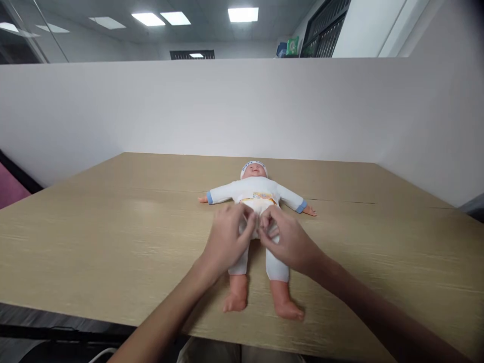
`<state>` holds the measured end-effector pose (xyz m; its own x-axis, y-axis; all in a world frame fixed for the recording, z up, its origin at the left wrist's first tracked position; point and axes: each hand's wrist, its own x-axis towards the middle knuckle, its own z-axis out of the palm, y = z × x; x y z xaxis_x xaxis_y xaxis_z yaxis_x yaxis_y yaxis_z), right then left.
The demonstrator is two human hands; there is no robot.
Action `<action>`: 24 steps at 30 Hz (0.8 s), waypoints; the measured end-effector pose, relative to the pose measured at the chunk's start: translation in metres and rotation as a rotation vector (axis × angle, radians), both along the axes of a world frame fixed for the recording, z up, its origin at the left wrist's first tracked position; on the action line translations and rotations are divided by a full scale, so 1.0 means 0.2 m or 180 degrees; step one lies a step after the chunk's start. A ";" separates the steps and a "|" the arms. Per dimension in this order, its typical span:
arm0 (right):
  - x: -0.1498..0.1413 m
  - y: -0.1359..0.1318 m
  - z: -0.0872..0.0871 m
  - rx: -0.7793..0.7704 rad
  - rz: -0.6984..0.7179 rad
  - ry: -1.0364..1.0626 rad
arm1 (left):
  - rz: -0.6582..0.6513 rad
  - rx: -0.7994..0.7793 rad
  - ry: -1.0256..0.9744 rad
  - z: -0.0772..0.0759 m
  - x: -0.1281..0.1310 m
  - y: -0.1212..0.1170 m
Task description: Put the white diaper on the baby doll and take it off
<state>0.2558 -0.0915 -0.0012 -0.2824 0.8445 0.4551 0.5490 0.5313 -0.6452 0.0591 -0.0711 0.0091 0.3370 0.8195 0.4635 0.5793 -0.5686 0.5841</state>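
Note:
A baby doll (pixel 255 187) in a white outfit with blue cuffs and a printed white hat lies on its back, arms spread, bare feet toward me. Around its hips is a white diaper (pixel 259 205) with an orange-edged, printed waistband. My left hand (pixel 229 234) is closed in a pinch at the diaper's left side, near the crotch. Close beside it, my right hand (pixel 289 237) has its fingers curled and pinched at the right side of the crotch. Both hands are slightly blurred, and they cover the doll's upper thighs and part of the diaper.
The doll lies on a wooden table (pixel 113 232) with a thin seam across it. A white partition (pixel 242 108) rises behind the table and another stands to the right. Something pink with a black edge (pixel 13 184) is at the far left. My lap shows below the front edge.

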 end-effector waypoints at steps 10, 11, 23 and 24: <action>0.14 -0.03 -0.22 -0.0363 -0.0494 -0.0476 | -0.0516 -0.0637 0.0490 -0.17 -0.13 0.08; 0.13 -0.02 -0.22 -0.0362 -0.0537 -0.0532 | -0.0498 -0.0619 0.0562 -0.16 -0.12 0.10; 0.04 -0.08 -0.28 0.0272 -0.0662 -0.0796 | -0.0644 -0.0275 0.0470 -0.20 -0.10 0.11; 0.04 -0.08 -0.28 0.0256 -0.0643 -0.0751 | -0.0653 -0.0214 0.0411 -0.20 -0.11 0.11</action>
